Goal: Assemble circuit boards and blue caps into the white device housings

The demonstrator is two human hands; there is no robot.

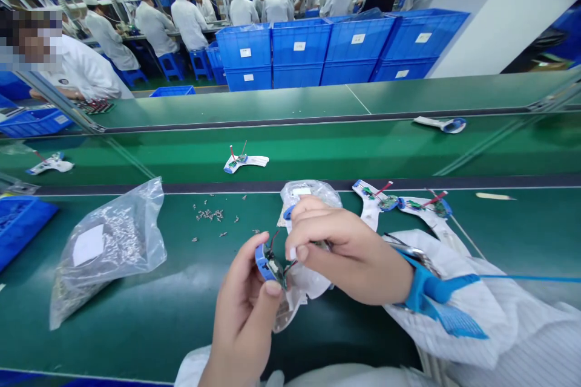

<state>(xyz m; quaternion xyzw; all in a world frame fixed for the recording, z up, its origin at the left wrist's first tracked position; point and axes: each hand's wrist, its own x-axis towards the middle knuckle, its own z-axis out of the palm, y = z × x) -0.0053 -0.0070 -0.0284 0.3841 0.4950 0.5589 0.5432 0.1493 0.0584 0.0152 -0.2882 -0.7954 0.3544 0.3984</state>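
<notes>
My left hand is closed around a blue-rimmed plastic housing, a green circuit board with thin wires facing right. Close beside the board, my right hand pinches a small white piece between thumb and fingers; whether it joins the wires I cannot tell. A blue strap circles that wrist. Behind and below the hands lies a clear plastic bag, partly hidden. To the right of it rest two white-and-blue housings, one housing nearer and another housing beside the sleeve, both with boards and red wires.
Small screws are scattered left of my hands, beside a bag of screws. A blue bin stands at far left. More housings lie on the green belt. Across it, a co-worker sits near stacked blue crates.
</notes>
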